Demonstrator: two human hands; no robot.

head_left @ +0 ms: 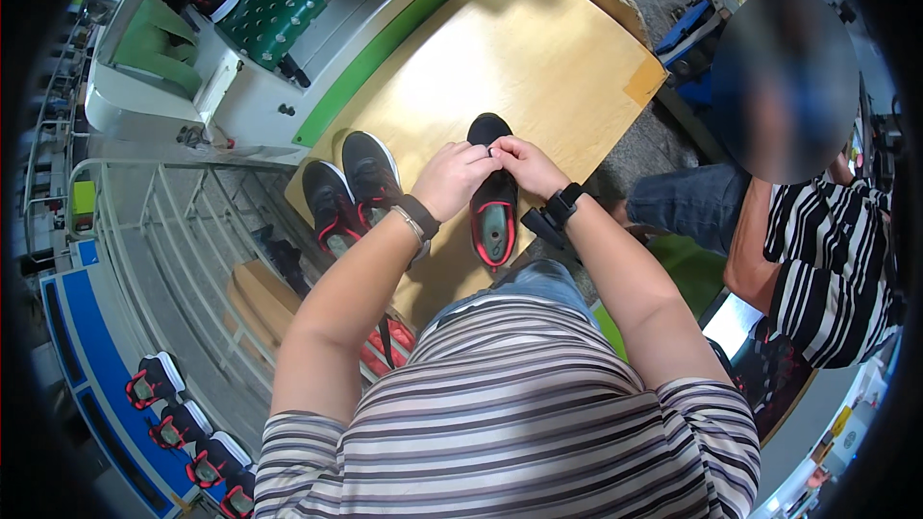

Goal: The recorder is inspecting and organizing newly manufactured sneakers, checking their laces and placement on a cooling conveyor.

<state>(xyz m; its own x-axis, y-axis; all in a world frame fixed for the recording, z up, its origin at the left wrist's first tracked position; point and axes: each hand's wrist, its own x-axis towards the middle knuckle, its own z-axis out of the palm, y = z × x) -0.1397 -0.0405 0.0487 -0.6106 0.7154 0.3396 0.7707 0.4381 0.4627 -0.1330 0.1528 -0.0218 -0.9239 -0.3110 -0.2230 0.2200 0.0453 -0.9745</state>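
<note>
On the wooden tabletop [567, 58] stands a black shoe [495, 231] with red lining round its opening and a grey-green form inside, toe pointing away from me. Over its lacing area, my left hand [457, 178] and my right hand [527, 165] meet with fingers pinched together. A small dark bit shows between the fingertips, too small to name. My hands hide the middle of the shoe. To the left, beside my left wrist, two more black shoes with white soles stand side by side: an outer shoe [327, 194] and an inner shoe [368, 165].
A white machine with a green edge [385, 43] borders the table at far left. Left of me is a metal rail rack [183, 231]; beyond it, several similar shoes [207, 461] line a blue-edged conveyor [96, 346]. A person in a striped shirt [832, 269] sits close on the right.
</note>
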